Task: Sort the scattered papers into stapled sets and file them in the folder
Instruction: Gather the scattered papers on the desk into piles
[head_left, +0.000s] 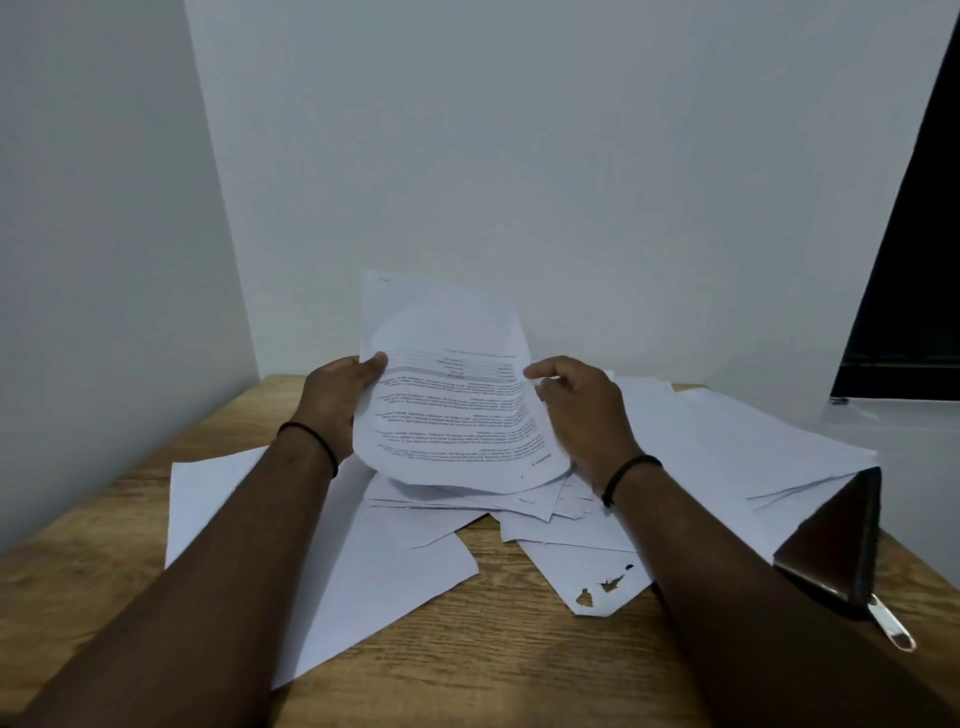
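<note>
A small stack of printed white sheets (447, 400) is lifted off the wooden table (467, 670), bowed and tilted toward the wall, its text upside down to me. My left hand (337, 400) grips its left edge, thumb on top. My right hand (582, 410) holds the right edge, fingers curled round it. Below them, more loose white papers (363, 571) lie scattered and overlapping across the table. A dark folder (836, 535) with a metal clip (893, 626) lies at the right, partly covered by sheets.
One sheet (587, 577) near the front has torn holes at its corner. White walls meet in a corner behind the table. A dark panel (914, 260) stands at the far right above a white ledge.
</note>
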